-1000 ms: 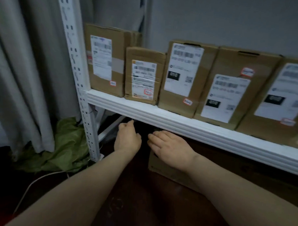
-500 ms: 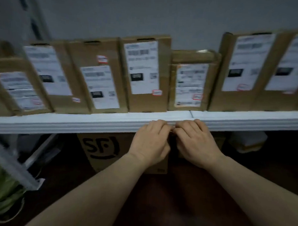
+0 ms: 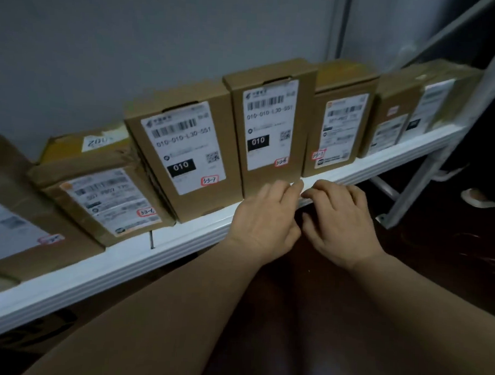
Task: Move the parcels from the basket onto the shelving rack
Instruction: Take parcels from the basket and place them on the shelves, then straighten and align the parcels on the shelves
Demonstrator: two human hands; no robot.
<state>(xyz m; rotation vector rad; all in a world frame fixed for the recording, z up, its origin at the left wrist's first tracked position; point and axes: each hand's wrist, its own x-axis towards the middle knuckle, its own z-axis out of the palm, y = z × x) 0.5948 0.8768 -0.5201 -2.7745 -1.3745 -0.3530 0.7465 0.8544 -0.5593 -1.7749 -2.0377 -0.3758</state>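
Our left hand (image 3: 263, 220) and right hand (image 3: 339, 222) sit at shelf (image 3: 181, 242) edge, fingers loose, nothing held. Boxes (image 3: 185, 153) stand in row.

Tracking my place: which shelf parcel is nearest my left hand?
The rightmost 010 box, one of two with black 010 patches; the left hand overlaps its lower edge.
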